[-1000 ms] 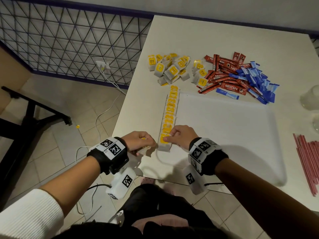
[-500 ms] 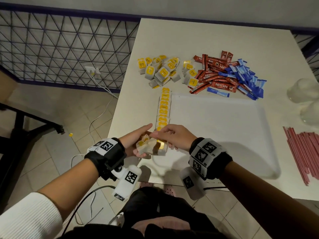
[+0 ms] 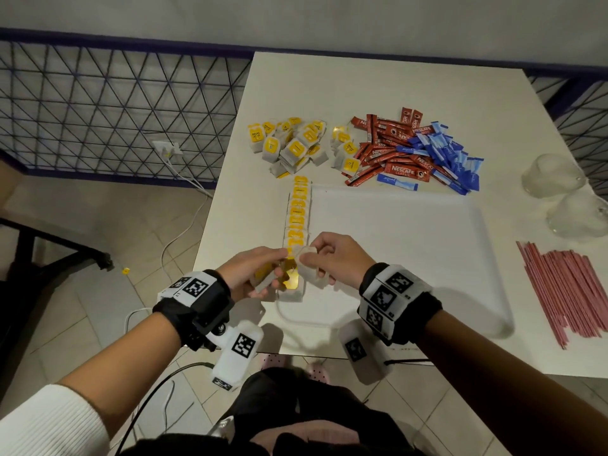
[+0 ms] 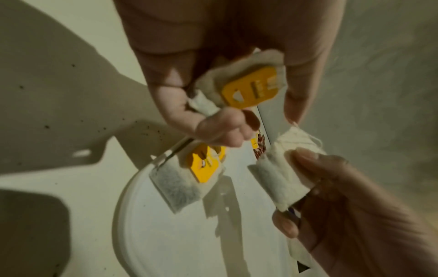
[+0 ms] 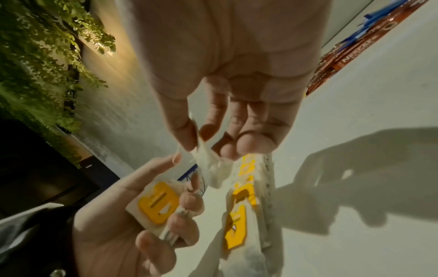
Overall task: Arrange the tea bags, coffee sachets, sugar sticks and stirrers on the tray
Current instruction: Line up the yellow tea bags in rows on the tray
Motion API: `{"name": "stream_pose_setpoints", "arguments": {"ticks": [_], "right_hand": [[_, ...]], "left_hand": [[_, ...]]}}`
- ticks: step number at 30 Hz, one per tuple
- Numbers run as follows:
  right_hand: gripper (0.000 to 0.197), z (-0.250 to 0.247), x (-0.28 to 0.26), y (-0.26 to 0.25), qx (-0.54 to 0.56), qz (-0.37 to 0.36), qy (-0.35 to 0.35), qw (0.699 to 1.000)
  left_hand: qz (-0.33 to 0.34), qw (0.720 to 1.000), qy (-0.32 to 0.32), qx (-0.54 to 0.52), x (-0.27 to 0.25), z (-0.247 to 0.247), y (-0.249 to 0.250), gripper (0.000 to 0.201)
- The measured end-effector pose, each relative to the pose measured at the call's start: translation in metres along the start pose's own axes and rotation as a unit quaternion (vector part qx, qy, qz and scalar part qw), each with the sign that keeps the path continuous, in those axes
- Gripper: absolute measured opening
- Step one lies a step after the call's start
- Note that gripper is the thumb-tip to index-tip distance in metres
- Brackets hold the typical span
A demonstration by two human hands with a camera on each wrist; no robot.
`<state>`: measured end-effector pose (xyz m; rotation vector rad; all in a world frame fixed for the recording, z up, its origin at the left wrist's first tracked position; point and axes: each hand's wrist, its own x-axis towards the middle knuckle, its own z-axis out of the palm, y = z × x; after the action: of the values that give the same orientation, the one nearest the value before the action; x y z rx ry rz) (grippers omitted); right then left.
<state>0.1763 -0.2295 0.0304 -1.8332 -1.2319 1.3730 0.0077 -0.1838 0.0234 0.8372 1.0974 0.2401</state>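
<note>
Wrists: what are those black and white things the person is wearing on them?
Each wrist has a black band: left band, right band. White plates on them carry black square-patterned markers. A white camera box with its own marker hangs under each: left box, right box. A dark cable trails below the left one. The left arm has a white ribbed sleeve; the right forearm is bare.

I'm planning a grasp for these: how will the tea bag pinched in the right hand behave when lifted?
Probably floppy: the tea bag sags and creases in the right hand. Likely very light, since a fingertip pinch carries it. Its loose thread may snag the row of tea bags on the tray.
</note>
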Motion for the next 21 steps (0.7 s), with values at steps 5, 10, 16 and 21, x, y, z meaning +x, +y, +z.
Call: {"name": "stream_pose_setpoints", "arguments": {"ticks": [5,10,16,21], "right_hand": [[0.021,0.001,0.000,-0.001,0.019,-0.004,0.042,0.999],[0.019,0.009,0.001,-0.009,0.051,0.005,0.033,0.998],[0.027,0.012,-0.002,-0.023,0.119,0.006,-0.009,0.993],[0.012,0.011,-0.006,-0.023,0.144,0.009,-0.031,0.989]], "left_hand": [[0.085,0.993,0.078,0.001,-0.006,-0.001,-0.007,0.008],[0.162,0.970,0.083,0.159,-0.012,0.007,-0.006,0.021],[0.137,0.975,0.114,0.132,-0.013,0.017,-0.005,0.016],[0.090,0.987,0.128,0.026,-0.020,0.020,-0.004,0.011]]}}
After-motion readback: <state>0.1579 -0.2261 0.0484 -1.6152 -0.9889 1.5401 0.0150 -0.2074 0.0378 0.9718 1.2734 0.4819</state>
